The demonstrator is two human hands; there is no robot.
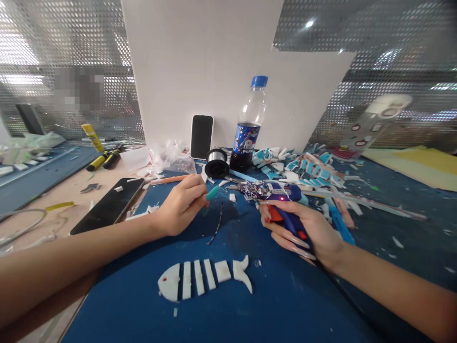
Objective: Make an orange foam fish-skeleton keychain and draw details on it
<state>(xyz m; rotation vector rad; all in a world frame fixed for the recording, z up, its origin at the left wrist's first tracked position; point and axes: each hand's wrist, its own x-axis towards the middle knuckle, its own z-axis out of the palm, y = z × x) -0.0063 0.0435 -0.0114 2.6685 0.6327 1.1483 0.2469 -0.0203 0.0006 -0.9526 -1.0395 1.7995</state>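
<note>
Between the fingertips of my left hand (187, 205), closed in a pinch, is a small teal piece (213, 192). My right hand (310, 228) wraps round a blue hot glue gun (291, 216), its front covered in crumpled foil and its nozzle pointing left. A red light glows on its body, and a clear glue stick (385, 206) sticks out behind. Lower down on the blue mat (285, 305) lies a white fish (200, 277) laid out in several separate pieces, with a red eye on the head. A thin dark strand (216, 226) lies between my hands.
Behind stand a phone (201, 136), a wire spool (217, 163) and a Pepsi bottle (246, 133) by a white panel (207, 62). Blue and white scraps (310, 166) heap at right, near a tilted clear bottle (371, 124). A dark phone (109, 205) lies left, beyond it cutters (103, 159).
</note>
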